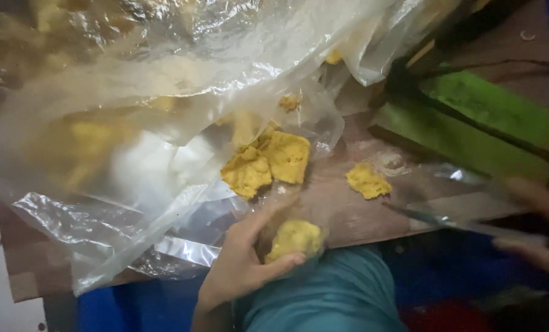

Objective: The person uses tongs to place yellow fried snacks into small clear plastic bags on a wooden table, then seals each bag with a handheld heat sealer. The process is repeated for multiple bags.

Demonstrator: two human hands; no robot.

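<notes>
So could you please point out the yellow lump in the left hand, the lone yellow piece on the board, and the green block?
yellow lump (294,238), head view, its middle.
lone yellow piece (367,181), head view, its centre.
green block (495,110), head view, top face.

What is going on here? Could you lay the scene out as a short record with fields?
Setting: a brown wooden board with a large clear plastic sheet over its left part.
Left hand: curled around a yellow dough lump at the board's near edge.
Right hand: blurred at the right edge, fingers pinching thin clear plastic film.
On the board: two flattened yellow pieces touching each other, and a smaller yellow piece apart to their right.
Behind: a green block.
Below: a teal cloth.
</notes>
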